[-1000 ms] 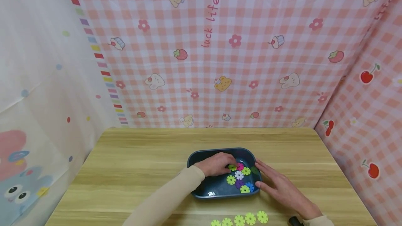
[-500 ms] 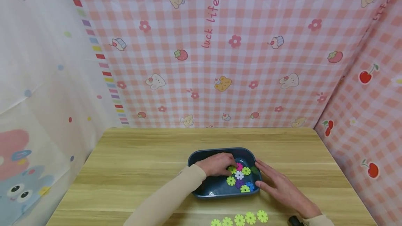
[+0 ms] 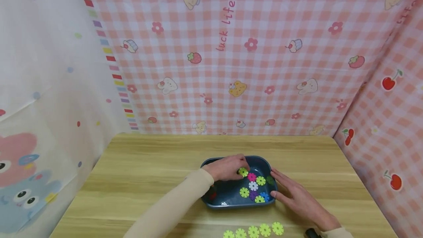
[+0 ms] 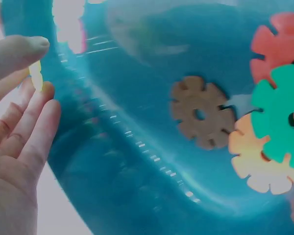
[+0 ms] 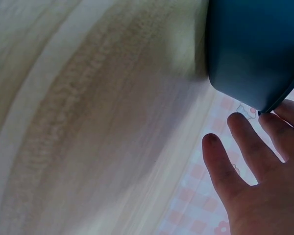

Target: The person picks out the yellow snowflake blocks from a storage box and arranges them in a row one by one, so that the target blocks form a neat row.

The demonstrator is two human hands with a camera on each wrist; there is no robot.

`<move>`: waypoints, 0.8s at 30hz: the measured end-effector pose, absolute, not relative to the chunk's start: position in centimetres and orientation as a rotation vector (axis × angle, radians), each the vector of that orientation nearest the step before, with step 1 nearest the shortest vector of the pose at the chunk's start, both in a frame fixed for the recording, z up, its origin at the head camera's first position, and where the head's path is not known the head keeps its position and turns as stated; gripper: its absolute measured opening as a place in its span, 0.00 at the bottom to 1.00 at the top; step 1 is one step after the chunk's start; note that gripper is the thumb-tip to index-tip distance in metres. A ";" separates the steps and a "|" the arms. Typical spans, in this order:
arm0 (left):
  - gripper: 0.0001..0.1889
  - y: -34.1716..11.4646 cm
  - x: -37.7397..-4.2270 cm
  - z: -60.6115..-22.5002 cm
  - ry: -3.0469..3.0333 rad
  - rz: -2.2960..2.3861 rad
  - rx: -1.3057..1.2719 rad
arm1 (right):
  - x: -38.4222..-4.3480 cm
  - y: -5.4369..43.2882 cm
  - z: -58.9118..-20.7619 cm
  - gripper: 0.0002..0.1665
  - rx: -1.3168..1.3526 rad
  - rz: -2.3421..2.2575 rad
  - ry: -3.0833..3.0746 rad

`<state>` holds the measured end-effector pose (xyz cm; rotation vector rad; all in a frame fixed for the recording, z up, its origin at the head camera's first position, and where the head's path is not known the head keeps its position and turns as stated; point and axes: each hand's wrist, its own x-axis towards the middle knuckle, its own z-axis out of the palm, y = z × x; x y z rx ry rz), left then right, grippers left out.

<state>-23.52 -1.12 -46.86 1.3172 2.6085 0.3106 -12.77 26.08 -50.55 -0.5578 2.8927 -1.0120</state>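
Observation:
My left hand (image 3: 229, 167) is over the dark blue tray (image 3: 228, 206) and pinches a yellow-green snowflake disc (image 3: 243, 172). In the left wrist view the disc (image 4: 36, 77) stands edge-on between thumb and fingers. Inside the tray lie several more notched discs, among them a pink disc (image 3: 252, 177), a white disc (image 3: 253, 186) and a blue disc (image 3: 264, 196). Brown (image 4: 201, 112) and green (image 4: 284, 115) discs show in the left wrist view. My right hand (image 3: 295, 195) rests against the tray's right end, its fingers extended.
A row of several yellow-green discs (image 3: 253, 231) lies on the wooden table (image 3: 148, 179) in front of the tray. A black object (image 3: 312, 233) is by the right wrist. Patterned cloth (image 3: 264, 65) hangs behind the table and on both sides.
My left hand has risen slightly toward the tray's far rim, carrying the yellow-green disc away from the pink one. Something red now shows under the left wrist. The right hand keeps its place.

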 end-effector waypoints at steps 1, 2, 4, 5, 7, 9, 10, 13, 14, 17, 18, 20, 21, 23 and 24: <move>0.17 -1.3 -23.4 -46.5 2.613 0.325 1.321 | -12.8 26.1 -50.5 0.39 -0.553 -1.014 2.891; 0.18 -1.4 -23.3 -46.1 2.619 0.332 1.331 | -12.8 26.1 -50.5 0.39 -0.552 -1.014 2.887; 0.18 -1.7 -22.9 -45.4 2.629 0.346 1.353 | -12.8 26.0 -50.5 0.39 -0.540 -1.017 2.880; 0.18 -1.8 -22.7 -45.1 2.634 0.352 1.365 | -12.8 26.0 -50.5 0.39 -0.538 -1.018 2.876; 0.19 -2.1 -22.3 -44.6 2.645 0.368 1.391 | -12.8 26.0 -50.5 0.39 -0.537 -1.019 2.868; 0.19 -2.4 -21.7 -44.2 2.654 0.394 1.415 | -12.8 26.0 -50.4 0.40 -0.535 -1.022 2.865; 0.19 -2.5 -21.5 -44.1 2.657 0.407 1.428 | -12.8 26.0 -50.5 0.40 -0.534 -1.023 2.862; 0.20 -3.0 -20.7 -44.0 2.670 0.438 1.458 | -12.8 26.1 -50.5 0.40 -0.539 -1.020 2.859; 0.20 -3.2 -20.4 -44.0 2.678 0.443 1.467 | -12.8 26.1 -50.5 0.40 -0.540 -1.022 2.859; 0.21 -3.8 -19.7 -43.9 2.700 0.473 1.482 | -12.9 26.1 -50.5 0.40 -0.545 -1.020 2.864; 0.21 -4.0 -19.4 -43.8 2.704 0.491 1.480 | -12.9 26.0 -50.5 0.40 -0.543 -1.018 2.867; 0.21 -4.3 -19.0 -43.7 2.715 0.515 1.484 | -12.9 26.0 -50.4 0.40 -0.543 -1.015 2.873; 0.21 -4.5 -18.7 -43.6 2.718 0.528 1.483 | -12.9 26.0 -50.4 0.40 -0.542 -1.011 2.876; 0.21 -4.7 -18.3 -43.5 2.725 0.543 1.478 | -12.8 25.9 -50.4 0.40 -0.542 -1.008 2.880; 0.21 -4.9 -18.1 -43.4 2.728 0.547 1.477 | -12.8 25.9 -50.4 0.40 -0.541 -1.010 2.882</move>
